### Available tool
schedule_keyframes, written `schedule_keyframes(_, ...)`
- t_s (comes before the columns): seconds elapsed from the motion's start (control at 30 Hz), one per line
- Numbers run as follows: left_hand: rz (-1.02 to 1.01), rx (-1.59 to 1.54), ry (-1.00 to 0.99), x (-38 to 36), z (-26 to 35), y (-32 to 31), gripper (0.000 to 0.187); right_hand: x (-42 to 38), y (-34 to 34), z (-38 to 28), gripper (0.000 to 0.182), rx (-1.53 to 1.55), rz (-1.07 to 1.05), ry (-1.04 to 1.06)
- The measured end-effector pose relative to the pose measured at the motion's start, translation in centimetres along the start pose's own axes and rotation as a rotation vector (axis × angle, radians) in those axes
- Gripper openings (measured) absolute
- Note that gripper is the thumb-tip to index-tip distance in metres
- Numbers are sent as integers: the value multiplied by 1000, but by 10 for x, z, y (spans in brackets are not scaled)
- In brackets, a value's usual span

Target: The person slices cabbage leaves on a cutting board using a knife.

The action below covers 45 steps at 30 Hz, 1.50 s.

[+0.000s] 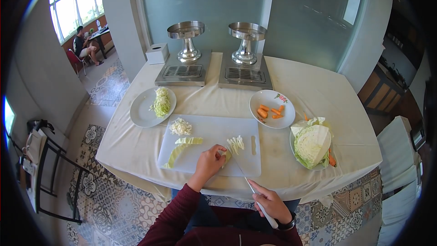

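Observation:
My left hand [210, 163] is closed on a piece of cabbage [226, 156] on the white cutting board [214, 130]. In my right hand [269, 202] is the white handle of a kitchen knife [240, 167], its blade pointing up and left beside the held piece. Sliced cabbage strips [236, 145] lie just right of the blade. Further left on the board are a curved cabbage leaf piece [176, 152] and a small heap of shredded cabbage [180, 126]. Fingers partly hide the held piece.
A plate [138, 109] with shredded cabbage stands back left. Behind the board's right end is a flowered plate [283, 101] with carrot pieces. A cabbage half [312, 143] rests on a plate at right. Two metal dispenser stands [189, 54] and a tissue box [157, 53] are behind.

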<state>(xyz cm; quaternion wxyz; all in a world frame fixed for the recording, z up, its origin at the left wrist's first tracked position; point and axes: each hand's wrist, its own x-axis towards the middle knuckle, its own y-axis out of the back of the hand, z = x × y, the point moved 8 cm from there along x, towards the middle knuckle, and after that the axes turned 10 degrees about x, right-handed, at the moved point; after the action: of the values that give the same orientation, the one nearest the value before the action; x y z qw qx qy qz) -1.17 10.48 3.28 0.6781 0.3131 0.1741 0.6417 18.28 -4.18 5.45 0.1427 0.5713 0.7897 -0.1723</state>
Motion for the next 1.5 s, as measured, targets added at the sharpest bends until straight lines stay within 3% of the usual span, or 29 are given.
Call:
schedule_keyframes(0.47,-58,-63,43,1,-6,-3,22,-8,14,3,53,20,40,-31)
schedule_keyframes(0.97,-18,9,5,2,0,-1,24,18,-5,-1,54,-87,-6,141)
schedule_keyframes(1.5,-47,-9,48,2,1,-1,23,13,-6,3,55,-58,-37,85)
